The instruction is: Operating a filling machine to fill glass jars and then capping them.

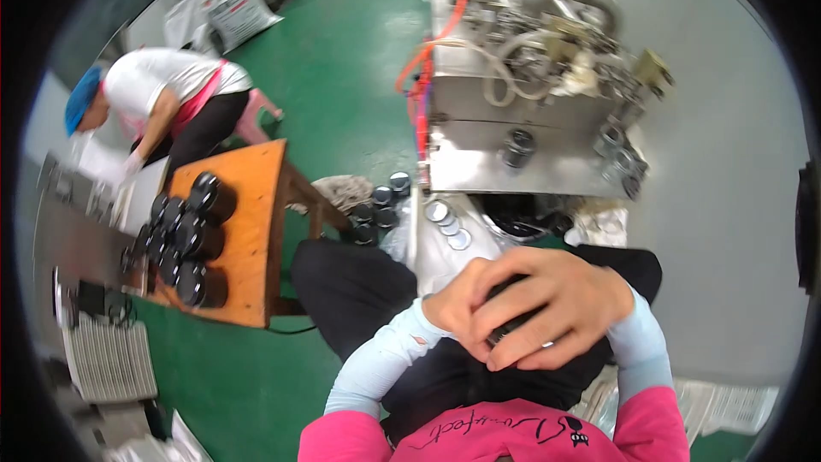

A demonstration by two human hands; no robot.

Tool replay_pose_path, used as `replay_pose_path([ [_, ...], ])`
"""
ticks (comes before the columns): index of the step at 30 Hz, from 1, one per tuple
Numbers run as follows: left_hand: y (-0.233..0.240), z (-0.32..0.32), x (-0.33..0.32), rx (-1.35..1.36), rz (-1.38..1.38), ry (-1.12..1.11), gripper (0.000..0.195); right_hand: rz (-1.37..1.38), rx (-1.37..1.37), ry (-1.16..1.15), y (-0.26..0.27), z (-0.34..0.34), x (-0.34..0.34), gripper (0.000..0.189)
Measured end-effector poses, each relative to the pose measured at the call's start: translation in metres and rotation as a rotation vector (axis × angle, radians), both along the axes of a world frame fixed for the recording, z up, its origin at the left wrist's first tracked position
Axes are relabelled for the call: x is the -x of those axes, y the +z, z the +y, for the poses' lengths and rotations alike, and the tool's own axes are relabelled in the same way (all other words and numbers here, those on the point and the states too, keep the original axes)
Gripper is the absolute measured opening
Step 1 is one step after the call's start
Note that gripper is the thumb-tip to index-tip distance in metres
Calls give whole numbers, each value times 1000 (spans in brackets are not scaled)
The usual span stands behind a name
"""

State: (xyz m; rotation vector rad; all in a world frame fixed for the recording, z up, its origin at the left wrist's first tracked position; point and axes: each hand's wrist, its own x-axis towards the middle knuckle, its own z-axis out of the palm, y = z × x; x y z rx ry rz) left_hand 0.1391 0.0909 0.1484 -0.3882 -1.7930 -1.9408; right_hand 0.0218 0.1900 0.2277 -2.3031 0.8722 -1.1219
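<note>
Over my lap, my right hand (545, 314) wraps across the top of a dark jar (513, 317), which shows only between the fingers. My left hand (458, 308) holds the same jar from the left side, partly covered by the right. Ahead of my hands, several round silvery lids (449, 221) lie on a white surface. A dark-filled jar (518, 146) stands on the steel machine table (474, 170). Below that table's front edge is a basin of glossy black material (519, 212).
Black-lidded jars (192, 237) crowd an orange wooden table (253, 205) at left. More dark jars (385, 196) stand on the green floor. A co-worker (173, 90) in a blue cap bends beyond the table. Hoses and metal fittings (532, 58) cover the machine.
</note>
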Motion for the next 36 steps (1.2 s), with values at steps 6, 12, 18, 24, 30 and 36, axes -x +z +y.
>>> replay_pose_path([
  [6, 11, 0, 8, 137, -113, 340, 47, 111, 121, -721, -23, 3, -3, 17],
  [12, -3, -20, -6, 214, -219, 509, 51, -70, 95, -718, -47, -32, -11, 13],
  [18, 35, -99, -20, 373, -253, 858, 69, -287, 30, -649, -25, -53, -7, 58],
  [24, 90, -274, -85, 618, -285, 1528, 69, -399, -344, -750, -69, -14, 24, 30],
  [30, 39, -367, -135, 776, -1017, 1651, 73, -490, -578, -981, -140, 39, 46, 19],
  [36, 4, -427, -190, 754, -913, 1365, 44, -434, -579, -1031, -160, 61, 72, 18],
])
